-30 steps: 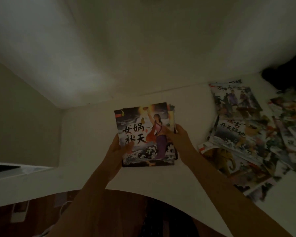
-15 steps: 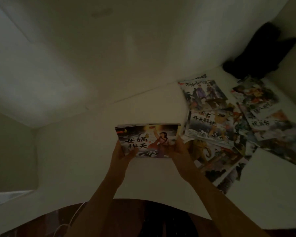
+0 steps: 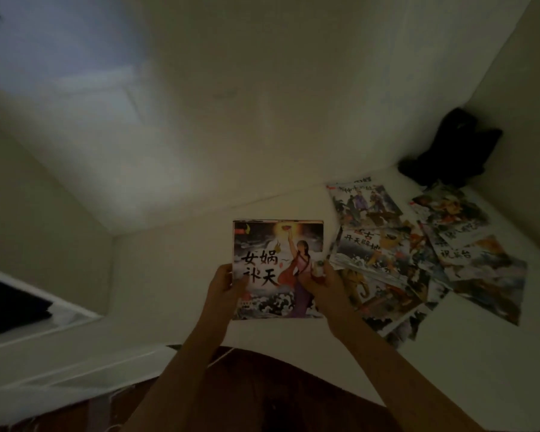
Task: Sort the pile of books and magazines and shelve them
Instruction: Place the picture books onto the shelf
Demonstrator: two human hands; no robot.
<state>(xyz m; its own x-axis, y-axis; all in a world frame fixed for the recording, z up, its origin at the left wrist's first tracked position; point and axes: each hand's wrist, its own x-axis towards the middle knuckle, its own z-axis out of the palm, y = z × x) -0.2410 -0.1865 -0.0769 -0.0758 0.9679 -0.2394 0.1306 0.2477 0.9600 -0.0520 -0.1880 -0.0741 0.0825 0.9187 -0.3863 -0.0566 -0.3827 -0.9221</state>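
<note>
The stack of books (image 3: pixel 278 269) has come back up from its flatter tilt of half a second ago, so the top cover faces the person squarely again, and the loose pile (image 3: pixel 418 251) on the right has slid a little further off to the side of view. The left hand (image 3: pixel 223 286) grips the stack's left edge, thumb curled over the cover; the right hand (image 3: pixel 320 283) pinches the right edge the same way, fingers hidden behind. The stack is held just above the white bench (image 3: pixel 169 275), left of the spread pile and apart from it. These look like thin, glossy paperbacks: light, a bit floppy singly, and likely to slip against each other. I'd say squeezing both side edges, as now, is the sensible hold. A dark bundle (image 3: pixel 449 151) sits in the far corner.
</note>
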